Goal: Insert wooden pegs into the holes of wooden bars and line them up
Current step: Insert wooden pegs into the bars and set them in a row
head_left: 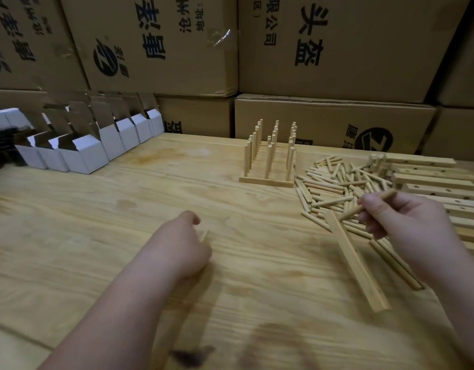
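Right hand (401,220) is pinching one wooden peg (369,205) between thumb and fingers, held up at a slant just over the loose peg pile (334,182) on the surface (124,198). A single wooden bar (356,260) lies diagonally right below that hand. Left hand (185,244) is curled up with a small peg (204,235) poking out of its fingers, resting on the surface. Finished bars with pegs standing upright (269,153) are lined up further back, and empty bars (433,180) are stacked at the right. Cardboard boxes (337,49) sit behind, small white cartons (84,153) at the left.
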`<state>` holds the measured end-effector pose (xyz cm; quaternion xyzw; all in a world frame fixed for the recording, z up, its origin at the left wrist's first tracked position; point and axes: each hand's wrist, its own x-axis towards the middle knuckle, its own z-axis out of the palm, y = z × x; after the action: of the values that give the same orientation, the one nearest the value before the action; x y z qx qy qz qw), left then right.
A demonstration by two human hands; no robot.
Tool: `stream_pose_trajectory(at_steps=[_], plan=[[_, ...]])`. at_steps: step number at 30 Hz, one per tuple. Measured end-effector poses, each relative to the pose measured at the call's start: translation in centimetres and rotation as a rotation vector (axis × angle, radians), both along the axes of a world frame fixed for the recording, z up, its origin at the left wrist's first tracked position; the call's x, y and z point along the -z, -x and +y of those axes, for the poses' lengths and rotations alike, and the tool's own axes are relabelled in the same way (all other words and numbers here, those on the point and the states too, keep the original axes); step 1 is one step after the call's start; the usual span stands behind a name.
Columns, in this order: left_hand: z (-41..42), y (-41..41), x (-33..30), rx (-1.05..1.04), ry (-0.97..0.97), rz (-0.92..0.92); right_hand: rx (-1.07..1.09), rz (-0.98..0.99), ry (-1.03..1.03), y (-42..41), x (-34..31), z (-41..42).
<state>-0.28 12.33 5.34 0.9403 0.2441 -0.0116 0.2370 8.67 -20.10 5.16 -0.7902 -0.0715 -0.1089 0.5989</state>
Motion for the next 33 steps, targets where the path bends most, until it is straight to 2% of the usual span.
stream_pose_trajectory(at_steps=[4, 7, 11, 14, 17, 21, 26, 31, 33], plan=[[-5.7, -3.0, 0.1, 0.136, 0.393, -0.283, -0.002, 0.01, 0.215, 0.2, 0.4, 0.6], [-10.0, -5.4, 0.6, 0.09, 0.777, -0.43, 0.011, 0.037, 0.396, 0.2, 1.1, 1.0], [-13.5, -6.6, 2.3, -0.003, 1.233, -0.543, 0.014, 0.013, 0.496, -0.2, 2.0, 1.3], [-14.0, -6.3, 3.3, 0.142, 1.415, -0.565, 0.003, -0.025, 0.483, -0.4, 2.2, 1.2], [-13.2, -6.6, 3.5, 0.279, 1.408, -0.586, -0.024, -0.036, 0.439, 0.0, 1.9, 1.1], [-13.0, -6.8, 3.6, 0.322, 1.299, -0.623, -0.123, -0.05, 0.4, 0.6, 0.7, 1.3], [-13.5, -7.4, 4.2, 0.413, 1.137, -0.667, -0.225, -0.027, 0.743, 0.8, -0.5, 1.0], [-14.1, -7.4, 4.7, 0.583, 0.707, -0.45, -0.268, 0.072, 0.649, 0.6, -3.5, -1.2], [-14.4, -7.3, 4.7, 0.633, 0.589, -0.42, -0.266, 0.089, 0.599, 0.7, -4.8, -2.5]])
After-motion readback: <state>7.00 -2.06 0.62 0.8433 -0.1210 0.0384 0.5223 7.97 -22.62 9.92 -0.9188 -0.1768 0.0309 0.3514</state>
